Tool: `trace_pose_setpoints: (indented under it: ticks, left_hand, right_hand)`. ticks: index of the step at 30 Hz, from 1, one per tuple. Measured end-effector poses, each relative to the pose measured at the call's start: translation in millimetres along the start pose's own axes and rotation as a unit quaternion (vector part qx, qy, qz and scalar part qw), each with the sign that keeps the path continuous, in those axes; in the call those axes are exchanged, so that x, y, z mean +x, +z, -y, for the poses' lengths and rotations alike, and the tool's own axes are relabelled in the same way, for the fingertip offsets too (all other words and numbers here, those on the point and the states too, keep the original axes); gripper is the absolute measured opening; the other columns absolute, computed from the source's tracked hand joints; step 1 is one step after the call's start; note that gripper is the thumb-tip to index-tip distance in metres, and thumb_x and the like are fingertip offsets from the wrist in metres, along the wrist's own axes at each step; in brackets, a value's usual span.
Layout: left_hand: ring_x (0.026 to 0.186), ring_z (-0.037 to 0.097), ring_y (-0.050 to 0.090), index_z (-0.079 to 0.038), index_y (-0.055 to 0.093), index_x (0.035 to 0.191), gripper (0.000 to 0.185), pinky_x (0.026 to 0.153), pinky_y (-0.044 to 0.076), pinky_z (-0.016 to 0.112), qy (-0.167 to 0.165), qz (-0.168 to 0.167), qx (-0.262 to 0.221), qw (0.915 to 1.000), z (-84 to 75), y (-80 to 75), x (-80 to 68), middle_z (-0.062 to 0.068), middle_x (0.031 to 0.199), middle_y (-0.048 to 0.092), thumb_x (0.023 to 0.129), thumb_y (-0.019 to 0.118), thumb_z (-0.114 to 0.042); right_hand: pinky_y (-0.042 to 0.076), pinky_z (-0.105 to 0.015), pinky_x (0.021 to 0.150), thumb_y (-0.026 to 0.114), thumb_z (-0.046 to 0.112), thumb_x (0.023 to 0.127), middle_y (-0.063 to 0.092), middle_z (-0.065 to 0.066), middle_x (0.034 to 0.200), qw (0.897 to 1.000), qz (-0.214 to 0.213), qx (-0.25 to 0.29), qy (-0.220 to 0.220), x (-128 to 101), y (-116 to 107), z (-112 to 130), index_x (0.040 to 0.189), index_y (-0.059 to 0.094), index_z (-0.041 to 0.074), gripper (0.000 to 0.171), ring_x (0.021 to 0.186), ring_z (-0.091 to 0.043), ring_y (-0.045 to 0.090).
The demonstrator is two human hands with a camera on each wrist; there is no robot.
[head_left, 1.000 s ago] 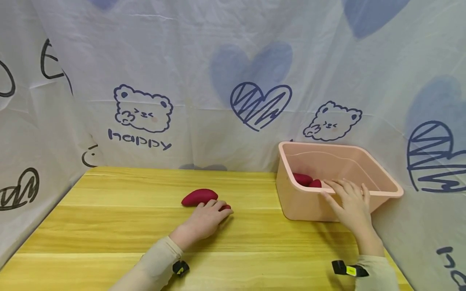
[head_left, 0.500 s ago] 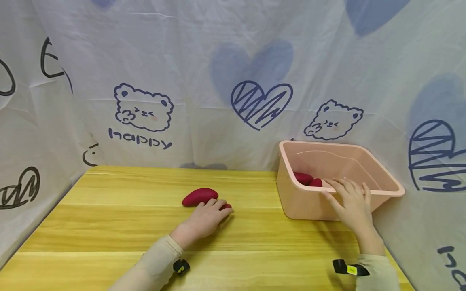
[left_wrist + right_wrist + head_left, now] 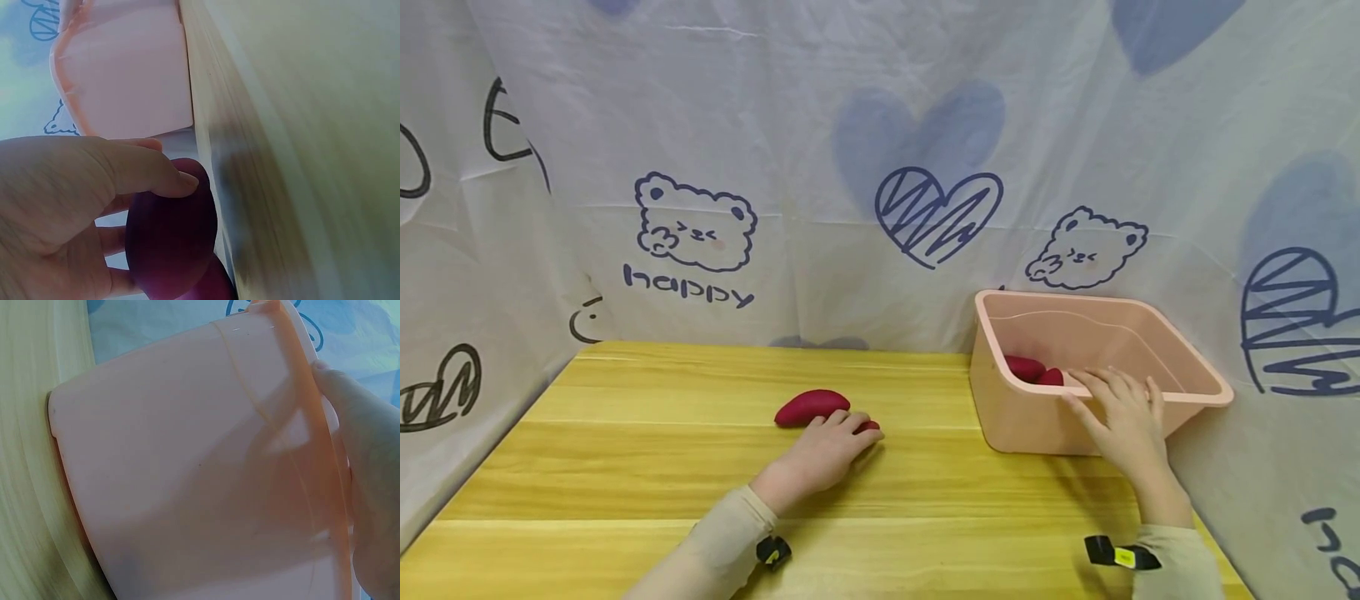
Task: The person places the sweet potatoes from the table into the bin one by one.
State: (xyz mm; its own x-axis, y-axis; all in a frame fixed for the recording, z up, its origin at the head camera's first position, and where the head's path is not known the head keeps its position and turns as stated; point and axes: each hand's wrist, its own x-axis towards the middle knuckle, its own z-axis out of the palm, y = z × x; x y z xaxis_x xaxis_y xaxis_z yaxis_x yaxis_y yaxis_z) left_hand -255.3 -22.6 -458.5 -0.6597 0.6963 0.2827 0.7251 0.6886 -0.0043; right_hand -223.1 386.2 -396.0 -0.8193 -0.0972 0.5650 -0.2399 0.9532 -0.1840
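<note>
Landmark: pink bin (image 3: 1037,417), standing on the yellow wooden table (image 3: 625,467) at its right rear corner.

Left hand (image 3: 820,454): lies on the table well left of the bin, nearer the viewer than the bin's front wall. Its fingers are curled over a dark red sweet potato (image 3: 867,427), of which only the tip shows past the fingertips in the head view. The left wrist view shows the thumb pressed onto the red skin, with the piece (image 3: 172,244) held between thumb and fingers against the tabletop.

Right hand (image 3: 1123,429): rests on the bin's near rim, fingers hooked over the edge into the bin, thumb on the outer front wall. The right wrist view shows the fingers (image 3: 365,481) wrapped round the rim.

Second sweet potato (image 3: 811,406): lies on the table left of the bin, just beyond the left hand's fingertips.

Inside the bin: red pieces (image 3: 1033,371) lie against its left wall, just beside the right hand's fingertips.

Behind the bin: white cloth backdrop (image 3: 775,167) printed with bears and hearts.
</note>
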Motion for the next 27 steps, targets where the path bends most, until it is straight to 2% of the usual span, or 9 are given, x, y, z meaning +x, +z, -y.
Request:
trace_pose_setpoints:
  ticks: [4,12,19,27]
  left_hand:
    - [0.113,0.028,0.056,-0.023,0.060,0.129,0.031,0.085,0.051,0.046,0.004,0.005,-0.001,1.0000,0.2,-1.2,0.1,0.006,0.128,0.058,0.098,0.056,-0.020]
    - [0.116,0.027,0.057,-0.024,0.057,0.133,0.040,0.092,0.050,0.046,0.016,-0.010,0.008,0.9998,-0.6,-3.9,2.2,0.006,0.134,0.057,0.096,0.057,-0.012]
    - [0.118,0.027,0.056,-0.024,0.056,0.134,0.047,0.090,0.050,0.046,0.032,-0.039,0.011,0.9987,-1.2,-6.3,4.1,0.006,0.136,0.056,0.089,0.066,-0.012]
    - [0.120,0.027,0.054,-0.023,0.056,0.134,0.053,0.088,0.049,0.045,0.042,-0.057,0.014,0.9974,-1.5,-8.1,5.9,0.007,0.137,0.055,0.085,0.072,-0.016]
  right_hand:
    - [0.000,-0.065,0.115,0.051,0.046,0.098,0.053,-0.019,0.133,1.000,-0.001,-0.001,-0.001,0.1,1.1,-1.2,0.130,0.059,0.017,0.044,0.128,-0.042,0.038]
    - [0.002,-0.065,0.115,0.051,0.047,0.097,0.054,-0.018,0.133,1.000,-0.001,-0.006,-0.001,0.0,1.7,-2.1,0.130,0.059,0.018,0.044,0.128,-0.042,0.039]
    - [0.001,-0.065,0.115,0.051,0.046,0.097,0.053,-0.018,0.133,1.000,-0.001,-0.004,-0.002,0.1,1.9,-2.2,0.130,0.059,0.018,0.044,0.128,-0.041,0.038]
    - [0.001,-0.065,0.115,0.051,0.046,0.097,0.054,-0.018,0.132,1.000,-0.004,-0.003,-0.004,0.5,2.3,-2.5,0.130,0.059,0.018,0.044,0.127,-0.042,0.039]
